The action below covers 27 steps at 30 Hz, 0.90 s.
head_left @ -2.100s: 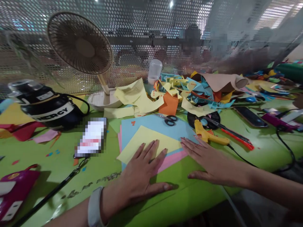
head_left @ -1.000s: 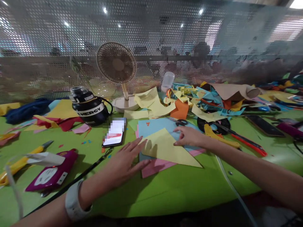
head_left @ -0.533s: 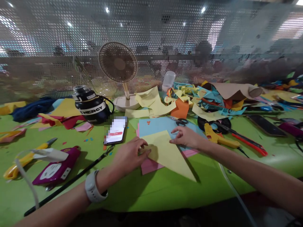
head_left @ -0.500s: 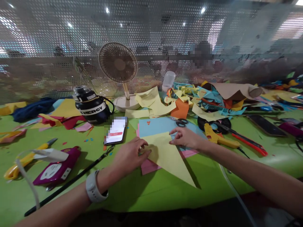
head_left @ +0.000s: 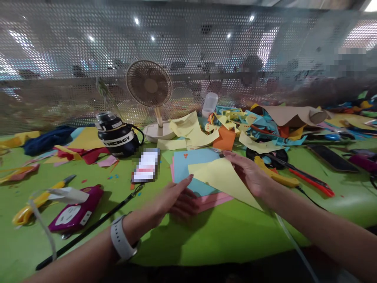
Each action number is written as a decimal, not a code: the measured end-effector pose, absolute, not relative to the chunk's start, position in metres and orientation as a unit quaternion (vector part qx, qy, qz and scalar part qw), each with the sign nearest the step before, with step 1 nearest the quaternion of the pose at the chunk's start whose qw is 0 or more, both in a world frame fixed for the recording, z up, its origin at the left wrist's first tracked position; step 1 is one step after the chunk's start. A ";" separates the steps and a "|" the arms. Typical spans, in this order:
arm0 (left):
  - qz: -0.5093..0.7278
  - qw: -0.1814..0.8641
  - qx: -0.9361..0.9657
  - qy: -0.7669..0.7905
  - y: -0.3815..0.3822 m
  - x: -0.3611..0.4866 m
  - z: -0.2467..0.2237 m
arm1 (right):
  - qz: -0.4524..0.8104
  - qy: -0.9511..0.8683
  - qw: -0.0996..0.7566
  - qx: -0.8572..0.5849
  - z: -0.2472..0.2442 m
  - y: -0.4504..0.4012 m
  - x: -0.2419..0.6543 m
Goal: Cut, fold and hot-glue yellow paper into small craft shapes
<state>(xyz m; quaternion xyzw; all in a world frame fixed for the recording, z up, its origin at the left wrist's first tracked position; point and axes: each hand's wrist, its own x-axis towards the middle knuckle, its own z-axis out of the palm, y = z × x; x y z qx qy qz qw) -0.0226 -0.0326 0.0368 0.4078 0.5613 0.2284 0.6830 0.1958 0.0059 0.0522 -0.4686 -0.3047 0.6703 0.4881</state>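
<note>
A pale yellow sheet of paper (head_left: pixel 219 177) with a pointed lower right corner lies over a light blue sheet (head_left: pixel 184 163) and pink sheets (head_left: pixel 213 201). My right hand (head_left: pixel 250 173) curls at the yellow sheet's upper right edge, holding it. The left hand (head_left: pixel 178 200), slightly blurred, hovers at the left with its fingers apart and thumb by the yellow sheet's left edge. It grips nothing. A pair of scissors (head_left: pixel 217 151) rests behind the yellow sheet, its handles mostly hidden by my right hand.
A phone (head_left: pixel 146 165), black bottle (head_left: pixel 118 135) and fan (head_left: pixel 149 84) stand or lie left of centre. Paper scraps (head_left: pixel 235 118) pile up behind. On the right are a yellow glue gun (head_left: pixel 277 173) and red cutter (head_left: pixel 312 182); a purple device (head_left: pixel 76 208) sits left.
The yellow sheet has moved right and turned, uncovering more of the blue and pink sheets. My right hand has shifted right with it; the left hand has come off the sheet with its fingers spread.
</note>
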 end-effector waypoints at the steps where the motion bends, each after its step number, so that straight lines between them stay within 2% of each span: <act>1: 0.243 0.706 0.381 0.545 -0.033 -0.018 0.035 | 0.675 -0.301 0.491 -0.461 0.056 0.003 0.194; 7: 0.342 0.808 0.246 0.411 -0.040 0.011 0.025 | 0.663 -0.348 0.488 -0.448 0.060 -0.016 0.186; 11: 0.426 0.770 0.241 0.409 -0.038 0.017 0.016 | 0.651 -0.355 0.492 -0.456 0.051 -0.021 0.190; 16: 0.533 0.667 0.347 0.388 -0.022 0.004 0.010 | 0.497 -0.479 0.557 -0.462 0.051 -0.013 0.210; 21: 0.524 0.528 0.558 0.368 -0.003 -0.011 0.024 | 0.456 -0.661 0.441 -0.401 0.057 0.007 0.217; 24: 0.461 0.404 0.727 0.309 0.011 -0.025 0.035 | 0.294 -0.774 0.438 -0.350 0.052 0.027 0.219; 27: 0.375 0.258 0.837 0.304 0.027 -0.044 0.032 | 0.174 -0.878 0.349 -0.278 0.039 0.045 0.224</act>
